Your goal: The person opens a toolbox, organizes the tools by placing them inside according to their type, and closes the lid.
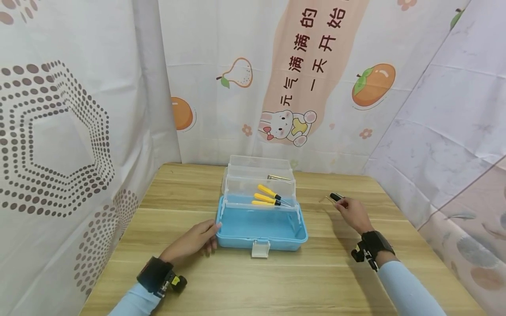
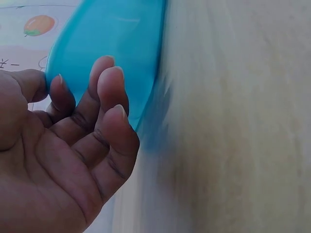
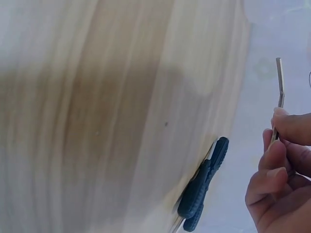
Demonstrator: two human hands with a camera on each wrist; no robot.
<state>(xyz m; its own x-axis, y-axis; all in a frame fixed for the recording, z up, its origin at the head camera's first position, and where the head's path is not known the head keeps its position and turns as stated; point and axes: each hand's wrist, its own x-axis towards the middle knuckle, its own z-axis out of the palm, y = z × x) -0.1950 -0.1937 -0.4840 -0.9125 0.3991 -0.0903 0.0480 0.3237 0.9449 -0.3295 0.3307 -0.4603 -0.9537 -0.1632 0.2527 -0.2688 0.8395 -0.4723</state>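
- Blue toolbox [image 1: 237,242], mid-surface [image 1: 316,276], sits open, white latch [image 1: 261,249] hanging at its 6 o'clock.
- L. hand [image 1: 191,241], at box's 9 o'clock: thumb & fingertips clamped on rim nr. the front corner.
- R. hand [image 1: 353,215], at box's 3 o'clock & well apart from it: thumb & fingers pinched tight on slim hex key [image 3: 280,80], bent end poking out, approx. 10 o'clock in head view.
- Dark-handled tool [image 3: 194,189] lies on surface just beyond R. hand, approx. 11 o'clock.
- Clear trays [image 1: 241,186] stand raised at box's 12 o'clock; 3 yellow screwdrivers [image 1: 264,198] in the lower, metal L-shaped pc. [image 1: 280,177] higher up.
- Backdrop, 12 o'clock: white curtain [image 1: 213,140] w/ fruit, bunny & Chinese lettering.
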